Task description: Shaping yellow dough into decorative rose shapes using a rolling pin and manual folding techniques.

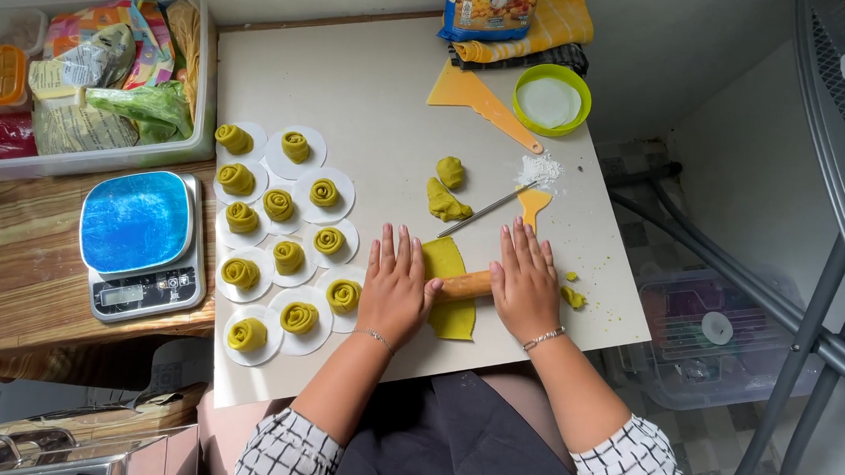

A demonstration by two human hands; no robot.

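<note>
A pale board (372, 90) is laid across the wooden bench (16, 274), and most of the things are carried on it. To its left, a clear plastic tub (99, 158) filled with packets is set on the bench, and a kitchen scale (141, 244) with a blue plate is placed in front of the tub. Along the left part of the board, yellow-green dough rolls (279, 204) are arranged in rows, each on a white paper round. At the far edge, a green-rimmed round lid (551, 101) is seen beside an orange scraper (478, 98). Near the front edge, a flat strip of yellow-green dough (447, 292) is spread out, and a wooden rolling pin (465, 285) is laid across it. The left hand (396, 289) and the right hand (526, 281) are pressed flat, fingers open, on the two ends of the pin, apart from each other. Beyond them lie two dough lumps (447, 188), a thin knife (487, 210) and a small heap of flour (540, 169).
</note>
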